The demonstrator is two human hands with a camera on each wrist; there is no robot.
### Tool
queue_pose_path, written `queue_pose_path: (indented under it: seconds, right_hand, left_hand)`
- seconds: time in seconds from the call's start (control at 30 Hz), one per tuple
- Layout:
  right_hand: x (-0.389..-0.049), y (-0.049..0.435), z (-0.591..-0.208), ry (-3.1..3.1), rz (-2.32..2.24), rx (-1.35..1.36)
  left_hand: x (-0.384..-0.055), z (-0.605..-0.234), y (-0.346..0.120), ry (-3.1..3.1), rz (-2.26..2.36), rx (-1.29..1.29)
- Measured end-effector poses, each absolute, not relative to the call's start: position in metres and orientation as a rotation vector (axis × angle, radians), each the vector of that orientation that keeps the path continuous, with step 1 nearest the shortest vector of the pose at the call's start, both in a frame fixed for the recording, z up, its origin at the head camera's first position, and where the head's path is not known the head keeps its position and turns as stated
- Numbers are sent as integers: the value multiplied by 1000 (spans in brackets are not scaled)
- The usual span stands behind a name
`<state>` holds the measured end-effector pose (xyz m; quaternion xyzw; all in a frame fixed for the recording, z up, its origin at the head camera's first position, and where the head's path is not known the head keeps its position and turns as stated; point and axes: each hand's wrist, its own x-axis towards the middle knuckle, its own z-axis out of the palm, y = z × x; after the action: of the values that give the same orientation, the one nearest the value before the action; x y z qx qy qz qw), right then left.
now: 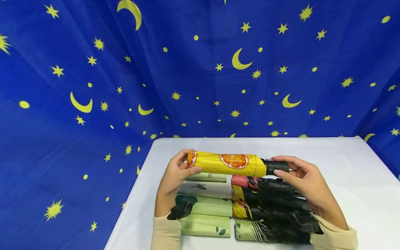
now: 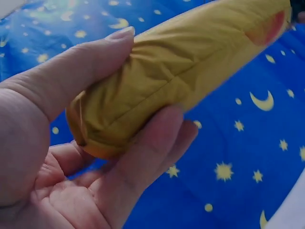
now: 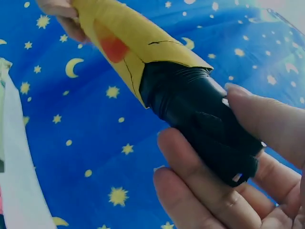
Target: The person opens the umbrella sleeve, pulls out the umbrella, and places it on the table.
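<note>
A folded umbrella in a yellow sleeve with orange-slice prints (image 1: 229, 164) is held level above the white table. My left hand (image 1: 178, 177) grips the sleeve's far left end, thumb on one side and fingers on the other; the left wrist view shows the wrinkled yellow cloth (image 2: 157, 81) between them. At the other end, my right hand (image 1: 307, 177) holds the black handle (image 1: 278, 167) between thumb and fingers. In the right wrist view the black handle (image 3: 200, 114) sticks out of the sleeve's open mouth.
Under my hands lie two columns on the table (image 1: 353, 180). At left are several light green and white printed bundles (image 1: 206, 225), partly hidden. At right, several folded umbrellas (image 1: 253, 231) show dark, pink, yellow and green cloth. Blue star-and-moon curtains (image 1: 212, 83) surround the table.
</note>
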<state>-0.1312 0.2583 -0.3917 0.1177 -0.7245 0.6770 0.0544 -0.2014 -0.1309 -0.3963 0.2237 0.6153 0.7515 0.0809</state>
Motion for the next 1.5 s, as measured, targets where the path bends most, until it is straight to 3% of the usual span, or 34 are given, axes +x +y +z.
queue_pose_path:
  seconds: [0.2, 0.43, 1.03, 1.5]
  right_hand:
    - [-124, 258, -387, -2322, 1974, 473]
    - [-119, 256, -387, -2353, 1978, 407]
    - [-120, 259, -391, -2248, 2075, 294]
    - [-118, 268, -390, -2074, 2226, 394]
  left_hand:
    - [-187, -389, -134, 1810, 2260, 729]
    - [-182, -387, -136, 1871, 2183, 860]
    - [-183, -386, -132, 1897, 2115, 867]
    - [-183, -385, -134, 1889, 2119, 894]
